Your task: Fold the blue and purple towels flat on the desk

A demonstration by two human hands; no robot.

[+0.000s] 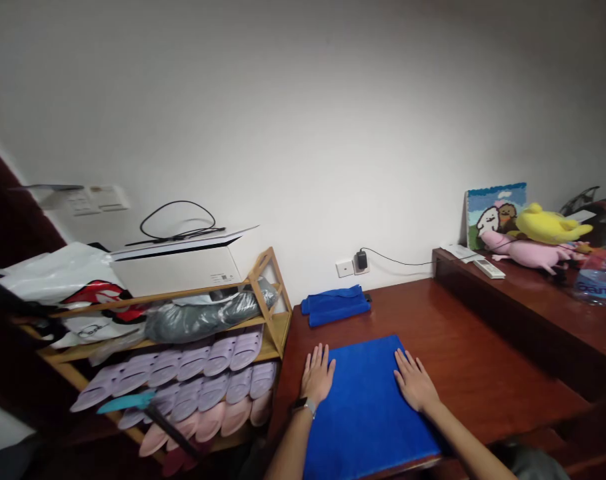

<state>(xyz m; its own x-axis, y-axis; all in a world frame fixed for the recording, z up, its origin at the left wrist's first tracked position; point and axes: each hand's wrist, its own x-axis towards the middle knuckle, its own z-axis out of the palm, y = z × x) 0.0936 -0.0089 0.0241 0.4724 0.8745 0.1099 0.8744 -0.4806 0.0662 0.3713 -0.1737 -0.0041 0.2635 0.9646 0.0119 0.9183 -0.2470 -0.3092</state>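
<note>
Left grip [319,375] and right grip [415,381] lie flat and outspread, holding nothing, at left and right edges of the near cloth [365,413] on the bench [487,360].

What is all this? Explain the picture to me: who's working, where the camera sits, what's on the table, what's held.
There is no machine here, just a person's two bare hands. The one picture comes from a camera worn on the head, looking forward and down. On the reddish-brown table lies a blue cloth, spread flat; behind it, near the wall, is a folded blue bundle. The left hand, with a watch at its wrist, is at the cloth's left edge; the right hand is at its right edge. Neither grips anything.
</note>
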